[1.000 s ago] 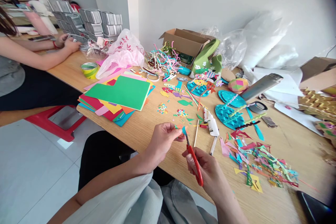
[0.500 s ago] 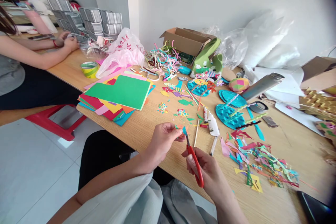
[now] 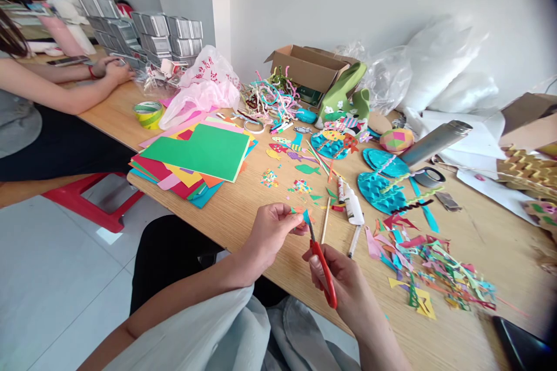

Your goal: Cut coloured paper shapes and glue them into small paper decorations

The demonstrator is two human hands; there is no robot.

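My left hand (image 3: 272, 232) pinches small pieces of coloured paper (image 3: 306, 217), blue, green and orange, above the table's front edge. Red-handled scissors (image 3: 324, 272) are held in my right hand (image 3: 343, 281), with its fingers in and around the handles. The scissor blades point up and meet the blue paper beside my left fingertips. Just beyond my hands lie small heaps of cut paper bits (image 3: 301, 186), a green paper fish (image 3: 307, 169), a white glue bottle (image 3: 353, 207) and a thin wooden stick (image 3: 325, 220).
Coloured sheets (image 3: 209, 151) are stacked at the left, near a tape roll (image 3: 148, 115). Paper scraps (image 3: 444, 266) lie at the right, by a steel flask (image 3: 437, 142) and blue discs (image 3: 380, 191). Pipe cleaners (image 3: 270, 98) and a cardboard box (image 3: 304, 66) stand behind. Another person's hands (image 3: 114, 69) rest far left.
The scissors and my right hand have shifted very slightly. My left hand keeps its pinch on the paper. At the far left, the other person's hands have moved a little.
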